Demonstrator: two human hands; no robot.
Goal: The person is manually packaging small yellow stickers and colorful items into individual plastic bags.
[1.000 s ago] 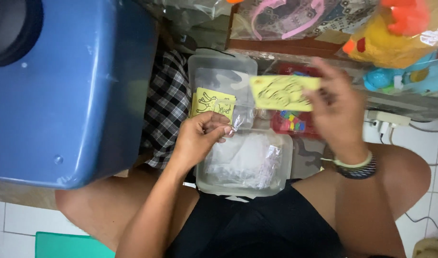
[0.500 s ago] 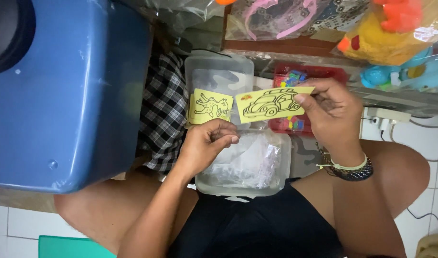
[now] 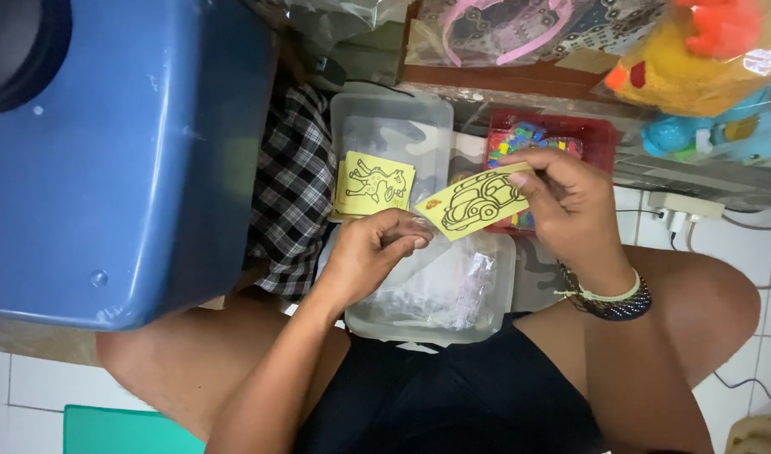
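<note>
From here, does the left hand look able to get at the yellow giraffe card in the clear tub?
Probably yes. The left hand sits just below the yellow giraffe card, nothing lies between them, and the card rests uncovered in the open clear tub.

- We look straight down from the head, close over our lap.
- Our hands sit mid-frame; a blue tub point(image 3: 116, 151) fills the upper left.
- We have one view only, so nothing overlaps.
</note>
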